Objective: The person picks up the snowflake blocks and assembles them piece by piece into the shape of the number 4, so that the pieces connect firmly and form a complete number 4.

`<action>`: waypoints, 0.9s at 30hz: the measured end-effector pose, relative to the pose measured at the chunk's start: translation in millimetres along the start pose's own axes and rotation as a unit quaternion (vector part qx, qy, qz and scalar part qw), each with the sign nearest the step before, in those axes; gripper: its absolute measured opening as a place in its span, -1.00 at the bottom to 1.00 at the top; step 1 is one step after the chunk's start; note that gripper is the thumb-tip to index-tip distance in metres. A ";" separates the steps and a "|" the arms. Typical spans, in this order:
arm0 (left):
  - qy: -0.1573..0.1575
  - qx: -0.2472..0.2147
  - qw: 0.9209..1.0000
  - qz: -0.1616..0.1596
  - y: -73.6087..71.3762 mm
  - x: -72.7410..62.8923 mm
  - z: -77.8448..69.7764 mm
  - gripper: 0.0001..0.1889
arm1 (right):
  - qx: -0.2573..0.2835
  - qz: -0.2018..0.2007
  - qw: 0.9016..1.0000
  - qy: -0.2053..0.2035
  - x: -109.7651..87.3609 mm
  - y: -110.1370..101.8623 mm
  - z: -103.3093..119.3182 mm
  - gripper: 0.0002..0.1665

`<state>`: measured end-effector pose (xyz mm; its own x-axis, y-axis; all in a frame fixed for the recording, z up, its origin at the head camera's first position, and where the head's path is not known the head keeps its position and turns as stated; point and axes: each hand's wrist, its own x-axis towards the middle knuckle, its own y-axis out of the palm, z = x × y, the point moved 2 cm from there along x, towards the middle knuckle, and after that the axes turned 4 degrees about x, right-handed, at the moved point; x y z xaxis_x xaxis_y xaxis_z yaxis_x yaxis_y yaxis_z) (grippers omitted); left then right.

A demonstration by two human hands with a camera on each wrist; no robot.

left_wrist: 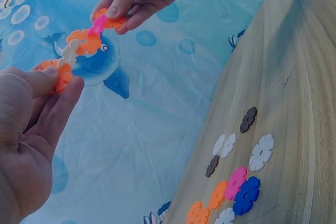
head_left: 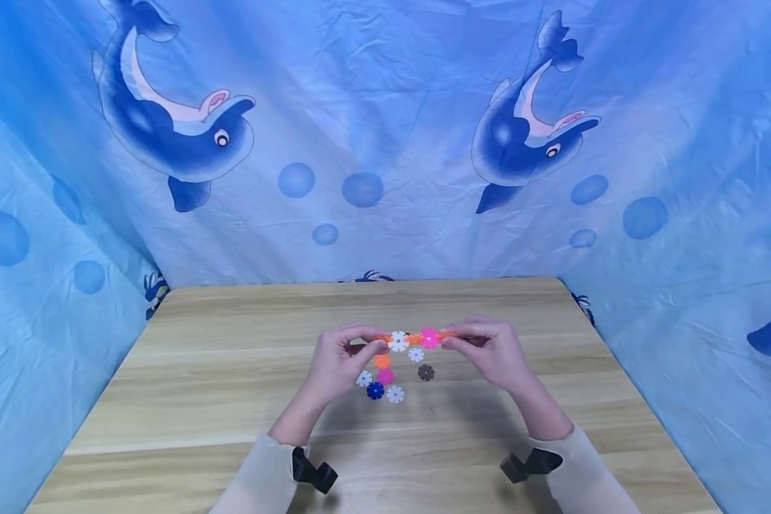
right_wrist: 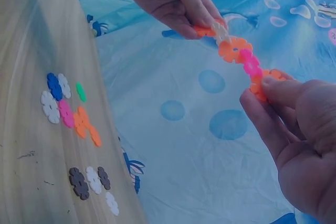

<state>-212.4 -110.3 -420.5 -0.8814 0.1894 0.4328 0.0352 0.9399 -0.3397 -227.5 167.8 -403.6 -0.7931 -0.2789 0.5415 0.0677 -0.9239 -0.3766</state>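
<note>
Between both hands a short chain of interlocked snowflake building discs is held up over the table. In the right wrist view it runs from an orange disc through a white disc [right_wrist: 220, 32], an orange middle disc [right_wrist: 234, 50] and a pink disc [right_wrist: 251, 64] to another orange disc [right_wrist: 268, 81]. My left hand [head_left: 340, 360] pinches the orange disc [left_wrist: 63, 77] at its left end with thumb and fingers. The right-end orange disc is gripped between thumb and fingers of my right hand [head_left: 491, 350]. Fingers partly cover both end discs.
Below the hands, loose discs lie on the wooden table [head_left: 186, 371]: a blue one [head_left: 375, 390], a pink one [head_left: 385, 376], a dark brown one [head_left: 426, 373], a green one [right_wrist: 81, 92], and several white and orange ones. A blue dolphin-print cloth [head_left: 385, 107] hangs around the table.
</note>
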 end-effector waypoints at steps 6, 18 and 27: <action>0.010 -0.016 1.000 0.005 1.3 1.1 -0.9 -0.89 | 0.036 0.019 0.999 -0.015 1.6 0.2 -0.3 -0.82; 0.054 -0.091 0.994 0.027 13.2 0.6 -3.6 -0.66 | 0.084 0.032 0.996 -0.013 3.4 1.9 3.1 -0.80; 0.031 -0.015 0.999 0.014 21.2 -0.3 -11.8 -0.65 | 0.098 0.057 0.993 -0.042 7.4 13.6 11.1 -0.71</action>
<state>-205.8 -87.1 -418.0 -0.8487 0.2320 0.4753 0.0741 0.9420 -0.3275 -225.7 150.3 -396.4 -0.7213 -0.3971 0.5675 0.2767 -0.9163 -0.2895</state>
